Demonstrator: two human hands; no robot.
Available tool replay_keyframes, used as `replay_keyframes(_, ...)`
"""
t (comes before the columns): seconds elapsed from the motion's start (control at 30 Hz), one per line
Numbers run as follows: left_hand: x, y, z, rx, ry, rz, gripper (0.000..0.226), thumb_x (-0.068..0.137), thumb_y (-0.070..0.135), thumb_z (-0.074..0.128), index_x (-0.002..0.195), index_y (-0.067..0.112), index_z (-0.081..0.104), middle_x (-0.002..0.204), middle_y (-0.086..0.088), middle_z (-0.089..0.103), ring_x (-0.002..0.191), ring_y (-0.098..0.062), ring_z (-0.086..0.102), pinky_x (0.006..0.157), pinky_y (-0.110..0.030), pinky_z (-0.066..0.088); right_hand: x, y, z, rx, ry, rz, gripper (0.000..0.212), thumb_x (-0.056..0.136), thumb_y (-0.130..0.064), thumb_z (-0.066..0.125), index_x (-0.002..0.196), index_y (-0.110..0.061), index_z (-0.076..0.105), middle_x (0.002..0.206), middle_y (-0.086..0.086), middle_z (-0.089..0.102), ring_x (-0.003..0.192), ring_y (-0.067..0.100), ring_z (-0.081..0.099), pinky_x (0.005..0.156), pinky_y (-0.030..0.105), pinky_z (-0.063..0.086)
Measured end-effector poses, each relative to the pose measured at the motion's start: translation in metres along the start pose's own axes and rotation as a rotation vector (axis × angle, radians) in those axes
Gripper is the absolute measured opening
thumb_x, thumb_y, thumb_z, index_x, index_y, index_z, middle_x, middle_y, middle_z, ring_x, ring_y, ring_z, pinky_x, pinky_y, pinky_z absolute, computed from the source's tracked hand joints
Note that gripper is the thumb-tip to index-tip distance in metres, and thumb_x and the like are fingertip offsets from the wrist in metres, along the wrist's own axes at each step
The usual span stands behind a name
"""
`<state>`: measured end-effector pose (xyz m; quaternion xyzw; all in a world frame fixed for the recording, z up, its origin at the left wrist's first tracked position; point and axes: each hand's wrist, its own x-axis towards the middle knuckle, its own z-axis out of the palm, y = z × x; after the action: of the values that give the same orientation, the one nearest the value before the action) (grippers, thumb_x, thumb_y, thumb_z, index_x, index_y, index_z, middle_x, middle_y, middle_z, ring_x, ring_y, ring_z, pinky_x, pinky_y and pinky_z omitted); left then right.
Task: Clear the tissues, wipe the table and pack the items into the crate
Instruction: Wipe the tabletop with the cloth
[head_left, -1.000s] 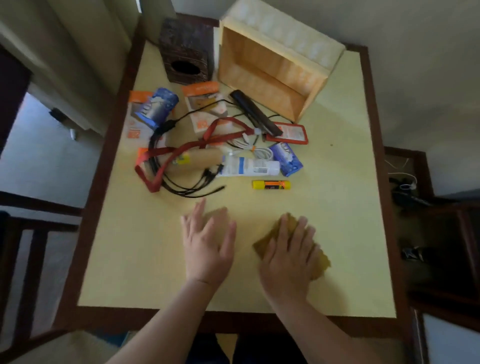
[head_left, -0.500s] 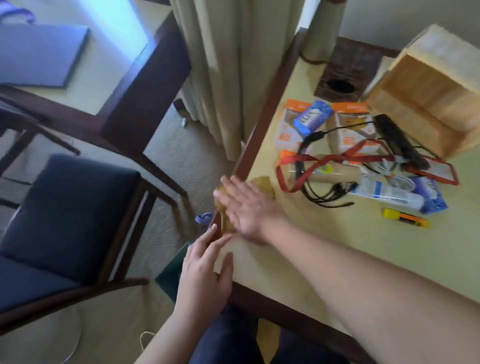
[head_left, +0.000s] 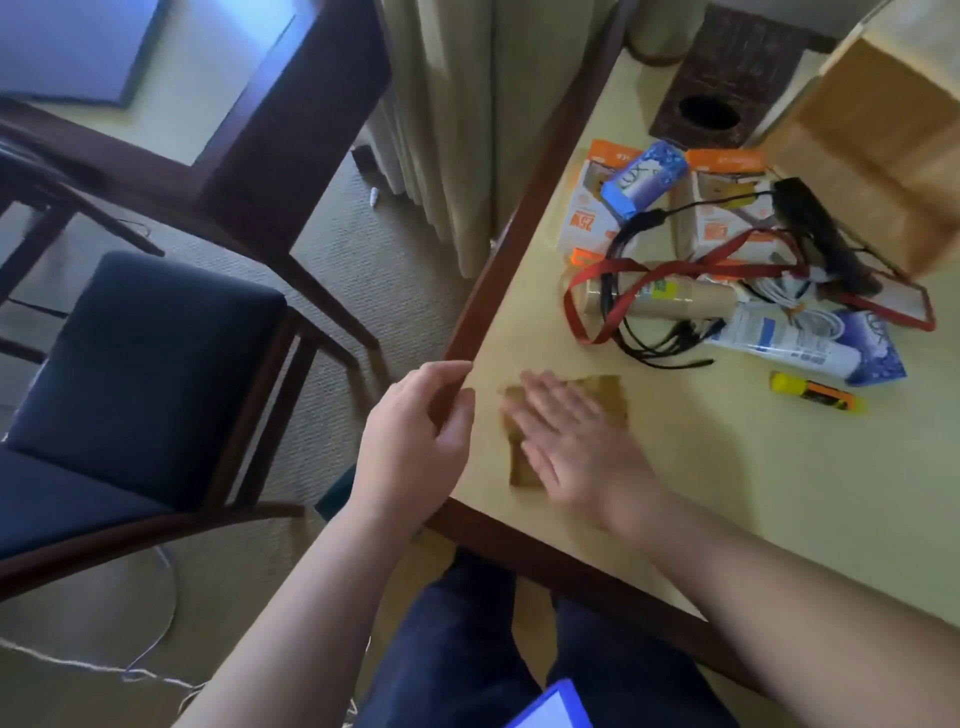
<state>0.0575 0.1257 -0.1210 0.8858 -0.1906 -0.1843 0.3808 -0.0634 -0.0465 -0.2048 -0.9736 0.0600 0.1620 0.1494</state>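
Observation:
My right hand (head_left: 571, 447) lies flat, fingers stretched, pressing a brown cloth (head_left: 608, 395) onto the yellow table top near its left front corner. My left hand (head_left: 415, 447) hovers cupped at the table's dark wooden rim (head_left: 519, 234), its fingertips touching the edge and nothing in it. The wooden crate (head_left: 883, 156) lies on its side at the back right. In front of it are orange-white boxes (head_left: 587, 213), a blue soap box (head_left: 644, 176), a red lanyard (head_left: 623, 275), black cables (head_left: 649, 348), a cardboard tube (head_left: 685, 304), a white tube (head_left: 779, 343) and a yellow marker (head_left: 815, 397).
A dark woven tissue box (head_left: 727, 88) stands at the back beside the crate. Left of the table are a chair with a dark blue seat (head_left: 130, 364), a second dark wooden chair (head_left: 291, 130) and a curtain (head_left: 457, 104). Cords lie on the carpet.
My view swung left. The right hand slid the cloth from the table's front middle to its left edge and slightly back. The left hand left the top and now sits at the rim.

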Motion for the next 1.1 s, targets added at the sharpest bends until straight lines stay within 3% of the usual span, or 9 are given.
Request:
replay_keyframes(0.07, -0.005, 0.011, 0.016, 0.012, -0.021, -0.024, 0.027, 0.099, 0.030, 0.065, 0.126, 0.031, 0.068, 0.117, 0.019, 0.070, 0.097, -0.003, 0.064, 0.098, -0.039, 0.053, -0.023, -0.004, 0.006, 0.043, 0.039, 0.116, 0.060, 0.109, -0.042, 0.017, 0.164, -0.032, -0.006, 0.172, 0.000, -0.017, 0.157, 0.022, -0.019, 0.129, 0.049, 0.004)
replay_keyframes(0.2, -0.022, 0.033, 0.055, 0.095, -0.153, -0.010, 0.028, 0.101, 0.037, 0.063, 0.128, 0.038, 0.064, 0.122, 0.022, 0.062, 0.087, 0.012, 0.055, 0.082, -0.010, 0.040, -0.116, 0.046, 0.021, -0.107, -0.160, -0.358, 0.061, 0.109, -0.044, 0.026, 0.164, -0.040, -0.001, 0.173, -0.006, -0.015, 0.158, 0.017, -0.016, 0.127, 0.047, -0.003)
replay_keyframes(0.33, -0.034, 0.051, 0.096, 0.132, -0.246, 0.011, 0.026, 0.100, 0.041, 0.063, 0.126, 0.040, 0.064, 0.114, 0.020, 0.059, 0.096, -0.002, 0.058, 0.083, -0.024, 0.041, -0.166, 0.140, 0.011, -0.019, 0.077, 0.286, 0.061, 0.108, -0.041, 0.031, 0.166, -0.033, 0.014, 0.174, -0.001, 0.005, 0.161, 0.022, 0.002, 0.128, 0.052, 0.017)
replay_keyframes(0.4, -0.039, 0.065, 0.124, 0.139, -0.266, 0.010, 0.026, 0.100, 0.041, 0.062, 0.126, 0.039, 0.064, 0.115, 0.021, 0.056, 0.113, -0.014, 0.056, 0.090, -0.030, 0.041, -0.171, 0.133, 0.022, 0.015, 0.158, 0.385, 0.061, 0.106, -0.039, 0.032, 0.165, -0.027, 0.021, 0.172, 0.004, 0.006, 0.160, 0.028, 0.010, 0.128, 0.051, 0.015)
replay_keyframes(0.53, -0.048, 0.095, 0.181, 0.198, -0.343, 0.087, 0.032, 0.100, 0.039, 0.061, 0.133, 0.038, 0.063, 0.141, 0.014, 0.053, 0.135, -0.015, 0.042, 0.105, -0.030, 0.035, -0.231, 0.148, 0.033, -0.073, -0.127, -0.223, 0.060, 0.111, -0.046, 0.021, 0.165, -0.037, -0.003, 0.173, -0.005, -0.012, 0.159, 0.018, -0.015, 0.129, 0.045, -0.008)
replay_keyframes(0.73, -0.048, 0.123, 0.249, 0.286, -0.270, 0.154, 0.048, 0.099, 0.043, 0.061, 0.146, 0.035, 0.055, 0.160, 0.002, 0.040, 0.146, -0.025, 0.031, 0.119, -0.046, 0.034, -0.278, 0.265, 0.026, 0.077, 0.258, 0.659, 0.057, 0.112, -0.039, 0.022, 0.166, -0.033, 0.007, 0.175, 0.000, 0.000, 0.161, 0.022, -0.002, 0.128, 0.052, 0.016)
replay_keyframes(0.83, -0.053, 0.134, 0.286, 0.389, -0.263, 0.118, 0.065, 0.101, 0.051, 0.052, 0.160, 0.032, 0.033, 0.173, -0.004, 0.015, 0.159, -0.023, 0.006, 0.129, -0.050, 0.007, -0.236, 0.225, 0.032, 0.181, 0.408, 0.968, 0.059, 0.109, -0.038, 0.018, 0.166, -0.022, 0.014, 0.174, 0.010, 0.007, 0.160, 0.031, 0.007, 0.127, 0.053, 0.016)
replay_keyframes(1.0, -0.057, 0.151, 0.327, 0.459, -0.209, 0.011, 0.079, 0.102, 0.066, 0.034, 0.166, 0.028, 0.012, 0.174, -0.011, -0.011, 0.160, -0.027, -0.016, 0.124, -0.058, -0.016, -0.315, 0.168, 0.063, 0.061, 0.018, 0.089, 0.058, 0.112, -0.042, 0.026, 0.166, -0.035, 0.005, 0.175, 0.000, -0.007, 0.160, 0.024, -0.010, 0.130, 0.049, 0.003)
replay_keyframes(1.1, -0.054, 0.157, 0.339, 0.490, -0.172, -0.041, 0.089, 0.096, 0.079, 0.026, 0.167, 0.030, 0.004, 0.173, -0.008, -0.018, 0.158, -0.024, -0.021, 0.123, -0.059, -0.018, -0.353, 0.218, 0.059, 0.071, 0.020, 0.273, 0.064, 0.111, -0.043, 0.033, 0.165, -0.037, 0.001, 0.174, -0.002, -0.010, 0.160, 0.024, -0.009, 0.128, 0.054, 0.013)
